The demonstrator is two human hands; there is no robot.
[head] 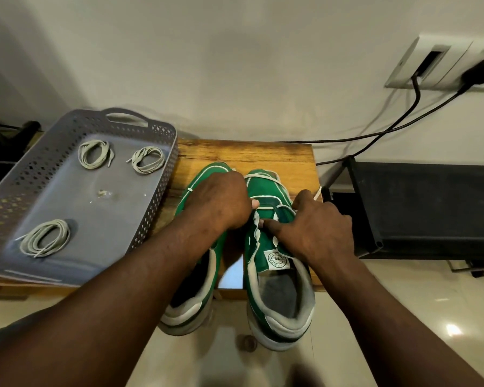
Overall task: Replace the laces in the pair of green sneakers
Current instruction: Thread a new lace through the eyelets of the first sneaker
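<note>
Right hand (316, 227) perhaps round lace end (317, 193)

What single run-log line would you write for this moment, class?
step: lacing right sneaker | left hand: at lace, grip hidden | right hand: holds lace end | tray: three coiled laces

sneakers (266, 247) green w/ white trim, grey lining | laces (148, 160) pale grey | tray (157, 174) grey, perforated | table (246, 153) brown woodgrain
</note>
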